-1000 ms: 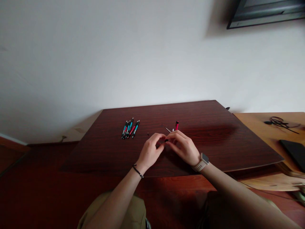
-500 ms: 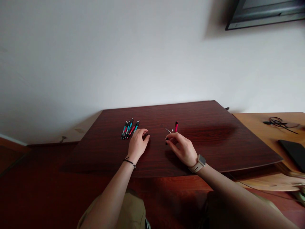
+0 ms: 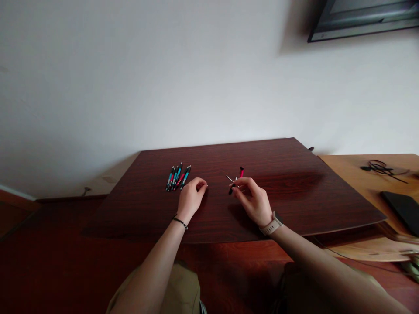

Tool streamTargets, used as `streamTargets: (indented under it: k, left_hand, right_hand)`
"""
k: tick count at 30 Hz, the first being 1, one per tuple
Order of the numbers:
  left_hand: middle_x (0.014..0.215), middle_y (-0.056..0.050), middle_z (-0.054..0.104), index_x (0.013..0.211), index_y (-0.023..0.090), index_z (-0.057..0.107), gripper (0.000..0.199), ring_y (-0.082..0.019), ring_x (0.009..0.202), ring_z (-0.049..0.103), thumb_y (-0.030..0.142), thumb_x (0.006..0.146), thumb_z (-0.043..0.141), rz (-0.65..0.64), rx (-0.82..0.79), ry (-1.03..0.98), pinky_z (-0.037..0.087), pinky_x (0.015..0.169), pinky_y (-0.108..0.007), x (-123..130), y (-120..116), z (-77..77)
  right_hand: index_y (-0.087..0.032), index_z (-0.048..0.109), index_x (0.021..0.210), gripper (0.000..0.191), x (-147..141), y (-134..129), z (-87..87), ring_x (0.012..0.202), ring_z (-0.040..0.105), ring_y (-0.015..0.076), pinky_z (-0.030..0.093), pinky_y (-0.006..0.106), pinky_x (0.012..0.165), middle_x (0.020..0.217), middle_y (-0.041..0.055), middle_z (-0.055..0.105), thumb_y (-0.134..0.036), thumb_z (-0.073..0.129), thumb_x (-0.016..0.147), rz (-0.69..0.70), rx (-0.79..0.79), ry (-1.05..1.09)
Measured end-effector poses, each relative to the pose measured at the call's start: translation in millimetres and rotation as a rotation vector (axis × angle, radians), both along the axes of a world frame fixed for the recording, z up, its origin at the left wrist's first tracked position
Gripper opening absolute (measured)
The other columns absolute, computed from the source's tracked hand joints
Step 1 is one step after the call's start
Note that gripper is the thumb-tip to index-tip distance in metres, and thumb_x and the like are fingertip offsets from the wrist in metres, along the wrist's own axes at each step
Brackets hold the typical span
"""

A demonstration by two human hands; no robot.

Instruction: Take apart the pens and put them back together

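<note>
Both hands work just above the dark wood-grain surface, each with a fingertip hold that suits small parts. The right hand grasps a short black pen section between thumb and fingers, tilted, with its lower end sticking out past the fingertips; gripping it near one end seems to leave the other end free to get at. The left hand, well apart from the right, has its thumb and forefinger brought together on what looks like a tiny pen part (only a pale speck of it shows, so its exact shape I cannot tell). Something that small probably allows nothing but a pinch.

Just beyond the right hand lie the other loose pieces: a red pen barrel with a black end, pointing away from the person, and a thin metallic refill lying aslant beside it, partly hidden by the fingers. Their closeness to that hand presumably keeps them within a short reach.

To the left, beyond the left hand, a cluster of pens with black, teal and red bodies lies roughly side by side, tips towards the far edge. Set apart from the loose pieces, they are likely grouped that way so that whole pens and separate parts do not mix.
</note>
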State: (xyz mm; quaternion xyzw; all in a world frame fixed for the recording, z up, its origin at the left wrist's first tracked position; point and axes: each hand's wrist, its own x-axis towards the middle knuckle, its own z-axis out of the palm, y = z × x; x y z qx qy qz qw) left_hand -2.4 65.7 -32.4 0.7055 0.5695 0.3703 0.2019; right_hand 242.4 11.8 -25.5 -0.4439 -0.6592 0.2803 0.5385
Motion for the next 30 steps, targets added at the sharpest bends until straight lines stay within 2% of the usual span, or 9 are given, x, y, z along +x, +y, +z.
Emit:
streamTargets:
  k: [4, 8, 14, 23, 30]
  left_hand:
    - [0.099, -0.007, 0.081, 0.099, 0.020, 0.075, 0.012, -0.023, 0.094, 0.077, 0.032, 0.094, 0.072, -0.157, -0.262, -0.435, 0.057, 0.082, -0.034, 20, -18, 6.7]
    - [0.104, -0.009, 0.082, 0.101, 0.020, 0.074, 0.016, -0.022, 0.099, 0.078, 0.033, 0.093, 0.075, -0.215, -0.441, -0.660, 0.056, 0.078, -0.029, 40, -39, 14.6]
    - [0.106, -0.010, 0.083, 0.101, 0.019, 0.072, 0.016, -0.021, 0.098, 0.080, 0.031, 0.092, 0.076, -0.198, -0.523, -0.705, 0.057, 0.080, -0.029, 50, -45, 14.0]
    - [0.104, -0.010, 0.082, 0.100, 0.019, 0.071, 0.018, -0.020, 0.092, 0.078, 0.033, 0.091, 0.077, -0.214, -0.507, -0.720, 0.055, 0.080, -0.030, 50, -43, 12.2]
    - [0.101, -0.011, 0.082, 0.097, 0.017, 0.072, 0.021, -0.019, 0.089, 0.074, 0.034, 0.087, 0.079, -0.195, -0.497, -0.738, 0.051, 0.079, -0.028, 50, -44, 16.5]
  right_hand:
    - [-0.025, 0.069, 0.111, 0.023, 0, 4, -2.5, 0.076, 0.078, 0.0205, 0.064, 0.032, 0.068, 0.098, 0.0068, 0.081, -0.044, 0.073, 0.100, -0.050, -0.010, 0.087]
    - [-0.024, 0.069, 0.110, 0.026, 3, 9, -10.1, 0.075, 0.077, 0.0204, 0.065, 0.033, 0.070, 0.097, 0.0069, 0.080, -0.047, 0.075, 0.098, -0.083, -0.004, 0.171]
    - [-0.025, 0.067, 0.110, 0.027, 5, 12, -17.2, 0.073, 0.075, 0.0195, 0.064, 0.034, 0.068, 0.101, 0.0075, 0.080, -0.047, 0.076, 0.097, -0.058, -0.018, 0.239]
    - [-0.024, 0.066, 0.106, 0.027, 5, 12, -16.1, 0.072, 0.074, 0.0194, 0.061, 0.033, 0.067, 0.097, 0.0067, 0.079, -0.046, 0.077, 0.096, -0.021, -0.044, 0.214]
    - [-0.024, 0.065, 0.102, 0.028, 4, 14, -15.5, 0.072, 0.072, 0.0187, 0.059, 0.032, 0.067, 0.096, 0.0058, 0.077, -0.047, 0.080, 0.094, 0.032, -0.075, 0.265]
